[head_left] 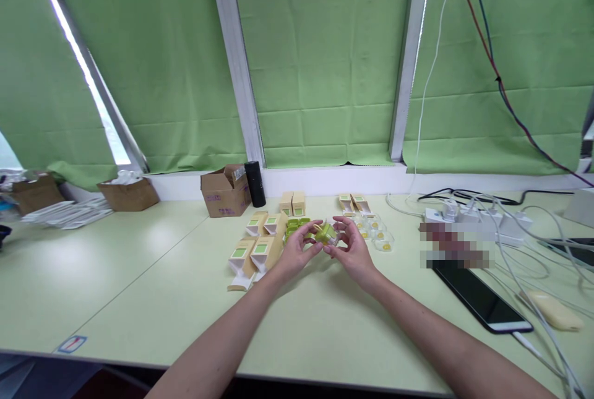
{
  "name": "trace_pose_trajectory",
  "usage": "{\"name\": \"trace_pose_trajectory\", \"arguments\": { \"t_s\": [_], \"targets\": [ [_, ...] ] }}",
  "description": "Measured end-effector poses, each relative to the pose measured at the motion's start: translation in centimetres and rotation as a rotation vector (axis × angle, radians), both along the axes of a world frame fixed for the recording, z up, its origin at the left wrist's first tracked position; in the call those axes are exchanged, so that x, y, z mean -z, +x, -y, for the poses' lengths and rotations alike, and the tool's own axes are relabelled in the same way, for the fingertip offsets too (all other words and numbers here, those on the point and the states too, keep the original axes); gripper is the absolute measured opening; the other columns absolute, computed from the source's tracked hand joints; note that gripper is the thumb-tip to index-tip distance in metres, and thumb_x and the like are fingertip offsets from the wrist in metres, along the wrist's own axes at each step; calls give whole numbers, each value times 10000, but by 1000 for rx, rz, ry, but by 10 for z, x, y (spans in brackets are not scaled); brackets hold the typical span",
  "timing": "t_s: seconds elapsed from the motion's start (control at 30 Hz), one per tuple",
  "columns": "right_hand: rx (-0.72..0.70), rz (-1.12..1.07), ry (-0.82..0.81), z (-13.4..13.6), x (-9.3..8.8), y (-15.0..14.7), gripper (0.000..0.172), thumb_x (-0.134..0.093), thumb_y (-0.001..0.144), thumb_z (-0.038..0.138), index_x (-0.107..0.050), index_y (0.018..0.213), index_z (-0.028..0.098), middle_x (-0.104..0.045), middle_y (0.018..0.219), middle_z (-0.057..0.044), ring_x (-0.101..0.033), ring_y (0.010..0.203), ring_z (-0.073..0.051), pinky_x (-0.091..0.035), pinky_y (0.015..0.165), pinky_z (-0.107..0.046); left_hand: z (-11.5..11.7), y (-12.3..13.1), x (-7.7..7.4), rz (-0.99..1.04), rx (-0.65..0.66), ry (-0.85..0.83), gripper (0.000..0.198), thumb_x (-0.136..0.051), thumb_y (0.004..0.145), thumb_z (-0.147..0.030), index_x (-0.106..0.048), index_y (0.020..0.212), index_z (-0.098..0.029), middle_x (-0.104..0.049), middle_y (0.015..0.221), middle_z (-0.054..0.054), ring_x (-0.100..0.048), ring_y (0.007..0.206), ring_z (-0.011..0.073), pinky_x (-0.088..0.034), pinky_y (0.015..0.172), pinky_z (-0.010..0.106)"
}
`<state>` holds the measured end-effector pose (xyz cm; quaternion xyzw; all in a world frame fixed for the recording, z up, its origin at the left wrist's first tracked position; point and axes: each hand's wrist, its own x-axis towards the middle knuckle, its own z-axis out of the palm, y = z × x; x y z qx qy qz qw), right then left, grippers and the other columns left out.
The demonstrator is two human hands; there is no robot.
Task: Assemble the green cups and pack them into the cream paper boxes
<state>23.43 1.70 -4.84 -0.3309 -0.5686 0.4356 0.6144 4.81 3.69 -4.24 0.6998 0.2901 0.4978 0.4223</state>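
Observation:
Between my hands is a small green case (327,234) with a clear plastic part on its right side. My left hand (297,249) is closed on its left side, thumb below and fingers above. From the right, my right hand (353,250) pinches the clear part with thumb and fingertips. Several similar green pieces (292,226) lie just behind my left hand, partly hidden by it. Beyond my right hand are clear plastic shells (383,242) with yellow centres. Open tan cartons (240,255) with green labels stand to the left of my left hand.
Closed small cartons (292,203) and more open ones (353,204) stand farther back. A brown cardboard box (225,195) and a black bottle (255,184) are by the wall. On the right are a phone (482,297), a power strip (503,239) and tangled white cables.

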Motion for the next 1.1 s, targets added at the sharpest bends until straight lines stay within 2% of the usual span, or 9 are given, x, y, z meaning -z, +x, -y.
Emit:
{"name": "trace_pose_trajectory", "arguments": {
  "t_s": [0.2,0.3,0.37,0.5,0.57,0.63,0.83,1.0,1.1],
  "targets": [
    [-40,58,8,-1,5,-1,706,-843,693,325,-506,1313,327,-537,1214,-40,-645,924,-189,-567,672,-303,6,-1,-11,-109,-36,-39,599,-833,848,-428,-663,1383,-220,-666,1375,158,-668,1185,306,-545,1028,465],
    [-80,162,41,-1,8,3,671,-821,727,320,-516,1325,316,-551,1301,-67,-667,983,-208,-588,743,-341,7,-2,-15,-199,-126,-54,554,-807,863,-407,-670,1361,-207,-681,1334,159,-654,1206,314,-528,1053,487],
    [-49,250,108,-5,7,9,561,-778,798,350,-546,1306,294,-595,1321,-83,-675,1032,-225,-588,830,-381,7,-4,-16,-291,-209,-29,526,-795,866,-400,-679,1340,-204,-669,1338,158,-634,1230,316,-507,1080,493],
    [220,443,240,-29,-3,27,258,-584,961,367,-635,1181,241,-697,1210,-94,-677,1074,-253,-561,904,-415,9,-9,-14,-478,-291,59,477,-798,845,-383,-707,1286,-224,-644,1303,132,-617,1221,304,-480,1110,484],
    [410,733,236,-47,-13,38,240,-490,999,288,-686,1123,228,-708,1251,-99,-647,1157,-261,-520,981,-421,12,-9,-13,-550,-270,95,450,-808,827,-374,-721,1250,-247,-630,1263,109,-611,1211,297,-467,1120,473],
    [523,1177,156,-66,-24,48,338,-423,1006,200,-717,1171,225,-695,1347,-98,-586,1274,-267,-451,1062,-416,16,-7,-12,-599,-242,111,431,-821,808,-373,-732,1214,-262,-622,1210,93,-609,1188,297,-466,1109,468],
    [434,1485,42,-108,-37,59,361,-520,899,137,-778,1141,205,-725,1337,-128,-488,1355,-327,-329,1094,-460,24,-1,-11,-676,-227,177,389,-830,794,-378,-744,1152,-251,-630,1164,105,-591,1138,328,-481,1031,486],
    [369,1626,-35,-124,-33,49,344,-491,957,228,-778,1138,169,-722,1319,-174,-460,1382,-324,-263,1118,-464,31,2,-16,-714,-237,199,369,-822,802,-384,-746,1135,-245,-652,1143,118,-579,1142,351,-470,1011,493],
    [357,1664,-71,-129,-32,44,417,-414,1026,318,-775,1147,148,-714,1321,-196,-457,1396,-334,-250,1120,-477,35,4,-20,-724,-229,178,383,-810,813,-411,-747,1148,-238,-657,1171,129,-572,1172,369,-459,1014,503]
  ]
}}
